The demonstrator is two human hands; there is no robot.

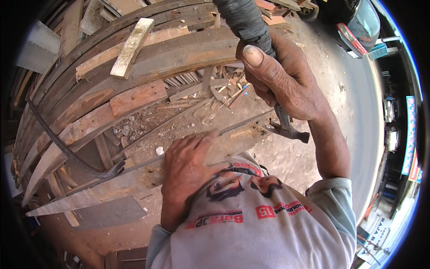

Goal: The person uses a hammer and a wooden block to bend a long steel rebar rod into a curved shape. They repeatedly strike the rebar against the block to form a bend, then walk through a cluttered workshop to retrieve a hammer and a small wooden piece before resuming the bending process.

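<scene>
Wooden and long, the plank [139,179] lying before your torso could shift, or your left hand [186,159], spread over it, be struck, if the hammer [245,22] gripped in your right hand [284,76] swings astray.

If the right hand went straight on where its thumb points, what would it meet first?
Probably the wide wooden beam, though the right hand may pass above it; depth is unclear.

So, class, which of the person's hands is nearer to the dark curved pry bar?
Left. The left hand rests on the plank, to the right of the pry bar, apart from it; the right hand, gripping a hammer, is farther right.
</scene>
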